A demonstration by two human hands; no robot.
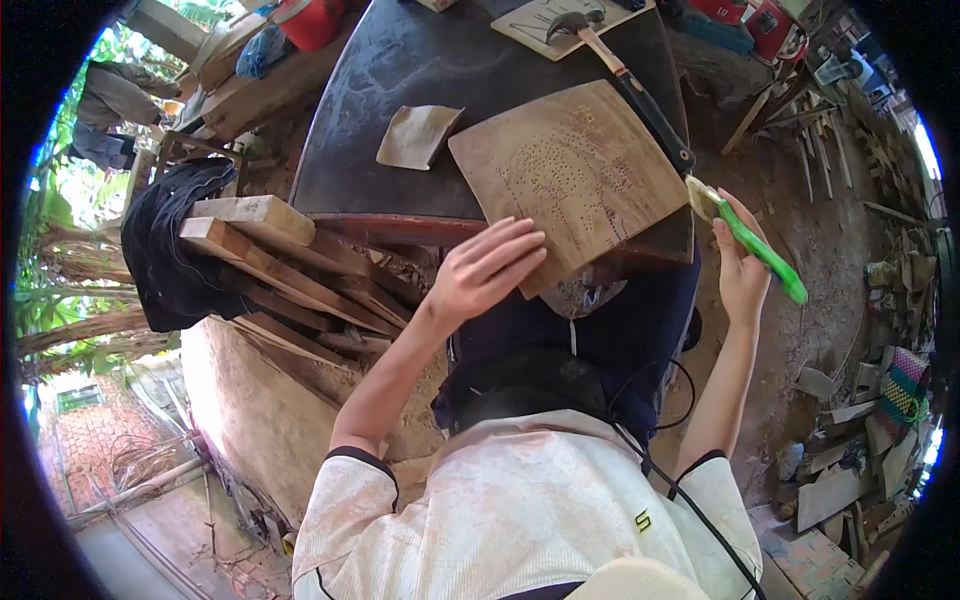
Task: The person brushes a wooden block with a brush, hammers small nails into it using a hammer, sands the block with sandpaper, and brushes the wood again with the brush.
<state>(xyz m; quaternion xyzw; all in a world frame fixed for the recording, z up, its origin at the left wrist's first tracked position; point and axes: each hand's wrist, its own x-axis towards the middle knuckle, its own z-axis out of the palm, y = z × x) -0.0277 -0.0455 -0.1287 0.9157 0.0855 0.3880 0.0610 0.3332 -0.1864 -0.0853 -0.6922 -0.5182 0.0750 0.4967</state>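
A square wooden board [570, 170] lies at an angle on the dark table, its near corner jutting past the edge. Many small dark holes dot its middle. My left hand [492, 268] rests on the board's near left edge, fingers stretched out flat; the thumb is hidden. In my right hand [740, 265], off the table's right side, is a brush [752, 245] with a bright green handle. Its pale bristle end points toward the board's right corner. A hammer [620, 75] with a black grip lies just behind the board, its head toward the back.
A curled piece of sandpaper [418, 137] lies on the table [350, 170], left of the board. Another pale board [535, 25] with dark marks is at the back. Timber beams [290, 255] are stacked at the left, beside dark cloth [175, 245]. Wood scraps [835, 495] litter the right.
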